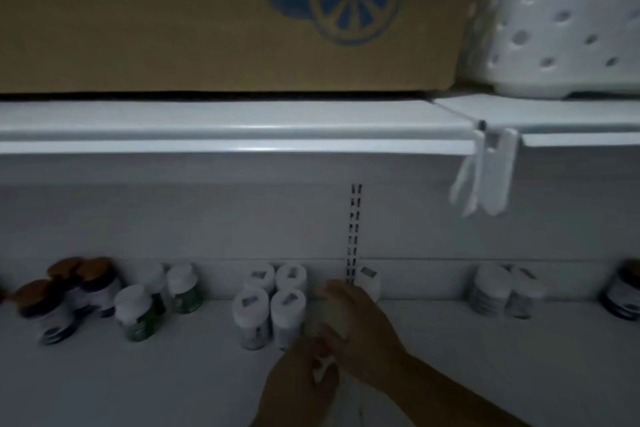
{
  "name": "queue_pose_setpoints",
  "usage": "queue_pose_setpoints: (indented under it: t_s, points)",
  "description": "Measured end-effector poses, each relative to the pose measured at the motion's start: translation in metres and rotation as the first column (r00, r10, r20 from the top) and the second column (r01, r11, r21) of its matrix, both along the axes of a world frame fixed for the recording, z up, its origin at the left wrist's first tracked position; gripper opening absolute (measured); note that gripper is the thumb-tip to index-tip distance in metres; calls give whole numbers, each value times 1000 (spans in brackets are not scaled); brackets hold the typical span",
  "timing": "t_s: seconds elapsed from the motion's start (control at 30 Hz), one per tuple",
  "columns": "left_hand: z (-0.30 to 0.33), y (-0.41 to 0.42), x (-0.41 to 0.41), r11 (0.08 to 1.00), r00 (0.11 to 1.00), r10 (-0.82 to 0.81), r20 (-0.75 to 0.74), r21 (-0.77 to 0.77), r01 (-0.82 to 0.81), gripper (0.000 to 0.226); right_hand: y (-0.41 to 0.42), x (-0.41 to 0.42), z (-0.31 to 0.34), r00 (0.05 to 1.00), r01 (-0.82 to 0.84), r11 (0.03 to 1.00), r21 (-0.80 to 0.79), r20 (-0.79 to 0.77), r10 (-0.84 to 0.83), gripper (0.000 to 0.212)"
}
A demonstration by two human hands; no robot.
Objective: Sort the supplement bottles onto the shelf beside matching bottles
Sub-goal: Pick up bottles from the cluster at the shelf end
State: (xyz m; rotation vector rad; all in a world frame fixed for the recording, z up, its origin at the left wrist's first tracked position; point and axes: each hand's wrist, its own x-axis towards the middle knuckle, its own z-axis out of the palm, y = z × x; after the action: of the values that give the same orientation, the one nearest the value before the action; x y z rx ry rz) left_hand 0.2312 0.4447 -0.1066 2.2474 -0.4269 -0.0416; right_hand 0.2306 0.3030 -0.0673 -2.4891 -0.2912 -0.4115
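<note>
Reaching in from the lower right, the right hand (353,326) is curling over a pale white-capped plastic supplement bottle (320,317), which is standing on the white metal shelf (138,388) just right of the group of four white-capped bottles with small cap stickers (270,302), apparently its match. The left hand (301,388) is sitting just below, fingers curled around something small and white; blur is hiding whether that is a second bottle or a scrap of label, so what it is holding cannot be told. Further left, green-labelled white-capped bottles (156,302) are standing near orange-capped dark-labelled bottles (65,291); one more white-capped bottle (370,279) is sitting just behind the right hand, against the slotted upright, and grey-labelled white-capped bottles (498,291) are standing well to the right. Judging by look, the bottle is going to handle as light, rigid and smooth-walled, unlikely to break but easy to tip against its neighbours; gripping round the body below the cap looks steadier than pinching the cap. No writing is reading clearly: the labels and cap stickers are too dim and blurred for any brand. Above, a brown cardboard box printed with blue citrus slices (225,10) is sitting beside a white perforated plastic basket (561,21).
</note>
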Motion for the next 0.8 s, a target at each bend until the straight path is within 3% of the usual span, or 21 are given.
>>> queue_pose_setpoints:
  t_s: [0.07,0.17,0.27,0.3,0.33,0.43,0.53,0.63,0.8]
  points:
    - [-3,-6,13,979,957,-158,243,163,120,29,-40,-29,0,994,89,978,-188,74,-76,58]
    - [19,-42,10,934,854,-316,412,295,203,42,-114,-84,2,939,260,895,-363,-121,-322,58]
    - [47,-111,-2,813,814,-511,276,464,353,49,-182,-130,12,816,459,793,-402,-162,-555,82]
    - [52,-139,-8,777,790,-555,261,502,380,61,-204,-142,8,824,465,789,-402,-129,-552,95]
    - [58,-169,-15,745,786,-586,196,513,427,82,-223,-156,6,803,474,808,-350,-203,-560,104]
    - [63,-253,-38,651,731,-680,54,503,568,127,-278,-191,-2,758,540,795,-276,-251,-602,103]
    - [66,-326,-68,591,712,-693,-114,477,651,100,-337,-221,-4,717,589,766,-260,-269,-643,78]
    - [57,-390,-94,586,705,-687,-179,437,682,71,-395,-243,-7,683,639,746,-189,-308,-663,71]
    - [43,-471,-103,669,748,-662,-44,416,616,61,-469,-247,-24,648,719,695,-21,-341,-681,88]
